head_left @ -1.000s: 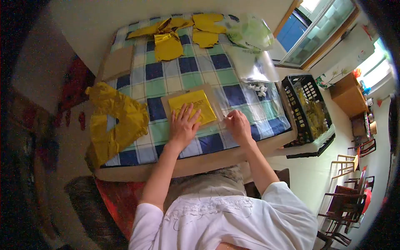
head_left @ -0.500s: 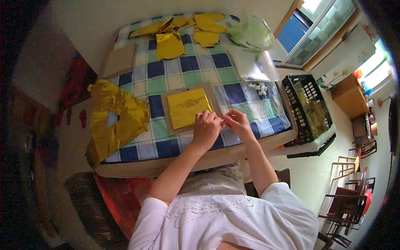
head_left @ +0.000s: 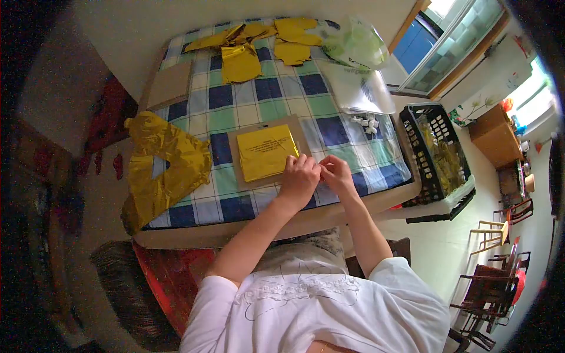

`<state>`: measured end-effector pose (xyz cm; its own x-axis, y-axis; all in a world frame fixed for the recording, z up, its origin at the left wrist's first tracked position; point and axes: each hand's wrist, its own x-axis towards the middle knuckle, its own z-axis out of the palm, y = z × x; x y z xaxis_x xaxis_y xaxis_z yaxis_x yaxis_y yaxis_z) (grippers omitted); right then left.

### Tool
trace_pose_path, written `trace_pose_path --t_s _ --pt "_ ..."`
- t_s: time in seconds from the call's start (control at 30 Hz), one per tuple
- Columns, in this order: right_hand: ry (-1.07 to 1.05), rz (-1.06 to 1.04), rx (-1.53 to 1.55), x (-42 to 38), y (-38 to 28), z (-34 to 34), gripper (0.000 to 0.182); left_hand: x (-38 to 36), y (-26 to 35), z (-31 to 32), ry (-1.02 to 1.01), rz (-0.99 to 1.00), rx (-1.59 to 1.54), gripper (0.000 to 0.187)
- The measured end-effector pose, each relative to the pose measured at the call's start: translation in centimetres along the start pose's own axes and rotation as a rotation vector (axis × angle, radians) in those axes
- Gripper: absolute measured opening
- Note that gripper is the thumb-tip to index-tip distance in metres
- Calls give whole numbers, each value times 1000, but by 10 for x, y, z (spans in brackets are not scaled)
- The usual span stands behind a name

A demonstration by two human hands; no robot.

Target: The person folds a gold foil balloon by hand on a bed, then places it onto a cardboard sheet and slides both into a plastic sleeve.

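Observation:
A flat yellow foil sheet lies on a brown cardboard board on the checked tablecloth. My left hand and my right hand meet at the board's near right corner, fingertips touching. Both have curled fingers and seem to pinch the edge of a thin clear film there, which is barely visible. My left hand rests against the board's right edge and no longer covers the yellow sheet.
Crumpled gold foil hangs over the table's left edge. More gold pieces, a cardboard piece, a green bag, clear bags and small white bits lie further off. A black crate stands to the right.
My left hand has lifted off the yellow sheet and moved right to join my right hand at the board's corner. The fingers have drawn closer together.

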<state>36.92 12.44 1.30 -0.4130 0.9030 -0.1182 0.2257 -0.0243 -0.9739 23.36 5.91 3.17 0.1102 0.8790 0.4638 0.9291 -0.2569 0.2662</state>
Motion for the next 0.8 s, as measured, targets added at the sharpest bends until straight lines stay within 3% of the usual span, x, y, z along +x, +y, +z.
trace_pose_path --t_s 0.17,0.37,0.47,0.53,0.57,0.67,0.77,0.8 --pt "50 23 -20 6 7 2 15 -2 1 12 39 28 46 6" --pt "77 38 -40 3 -2 1 13 -7 -1 2 101 -69 -149 9" --pt "72 68 36 1 -14 -2 13 -30 -25 -24 -118 -470 -891 14" --pt "44 93 34 3 -8 -4 14 -44 -52 -71 229 -612 -1536 16" --pt "38 94 52 3 -7 -4 14 -58 -81 -103 282 -707 -1309 20" --pt "29 101 73 2 -7 -4 14 -140 -230 -161 693 -743 -1203 34" --pt "42 113 49 0 -11 -3 14 -249 -418 -240 688 -643 -753 44" --pt "49 122 54 -1 -12 -1 13 -275 -444 -252 705 -635 -866 47"
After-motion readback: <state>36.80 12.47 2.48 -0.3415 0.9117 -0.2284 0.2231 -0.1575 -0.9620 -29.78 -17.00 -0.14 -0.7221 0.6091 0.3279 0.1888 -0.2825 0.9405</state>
